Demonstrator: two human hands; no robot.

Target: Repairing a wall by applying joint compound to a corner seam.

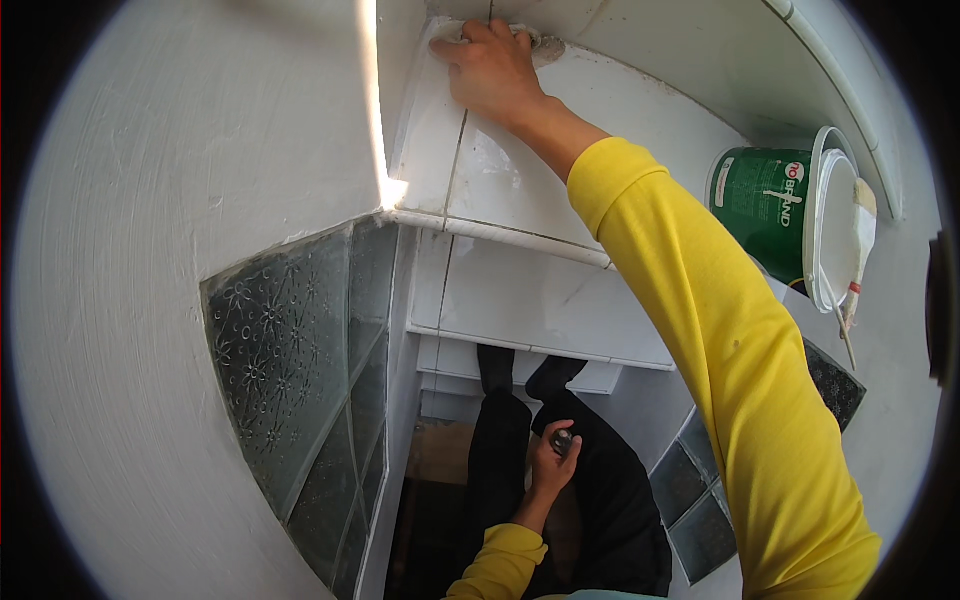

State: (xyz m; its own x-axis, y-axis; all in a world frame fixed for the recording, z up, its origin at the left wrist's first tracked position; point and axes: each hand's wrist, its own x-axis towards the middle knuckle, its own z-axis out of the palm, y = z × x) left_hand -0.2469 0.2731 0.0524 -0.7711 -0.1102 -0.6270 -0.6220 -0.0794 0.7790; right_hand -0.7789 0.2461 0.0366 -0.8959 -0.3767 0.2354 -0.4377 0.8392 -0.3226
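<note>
My right hand [492, 72] reaches up to the back of a white tiled step [560, 150], close to the corner with the left wall. Its fingers are bent and pressed down on something pale that they mostly cover. A greyish smear [548, 50] lies on the tile just beside the fingertips. Lower down, in front of my legs, my left hand [550, 465] is closed around a small dark object with a rounded end [563, 441]. Most of that object is hidden in the palm, so its kind cannot be told.
On the right stands a green and white paint bucket [765, 205] with a paintbrush [862, 235] lying against its white lid. Patterned glass blocks [290, 350] are set into the left wall. More tiled steps [540, 290] lead down to my feet; a bright strip of light [370, 100] runs along the wall.
</note>
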